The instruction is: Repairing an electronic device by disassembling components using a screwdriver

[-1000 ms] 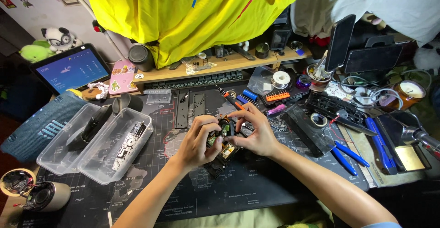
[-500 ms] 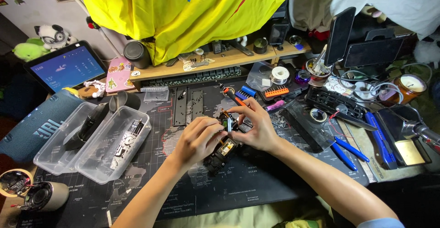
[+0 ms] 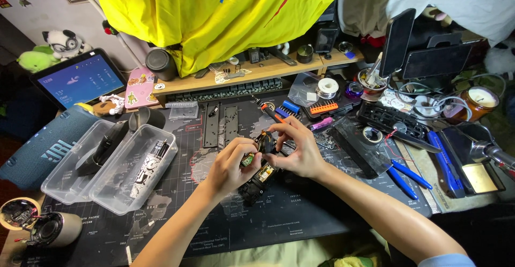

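Observation:
Both my hands meet over the middle of a dark desk mat printed with a world map. My left hand and my right hand together hold a small black electronic device with exposed circuit boards and wires. The fingertips of both hands pinch at its upper part. Its lower black end rests on or just above the mat; I cannot tell which. An orange-handled screwdriver lies just beyond my right hand.
Two clear plastic tubs with parts sit at the left, beside a blue speaker and a tablet. Two black metal plates lie behind the hands. Blue pliers, a bit set, solder spool and candle jar crowd the right.
Both hands have stayed on the device at mid-mat. Their fingers have shifted on its upper part, with the right hand's fingers now arched over the top.

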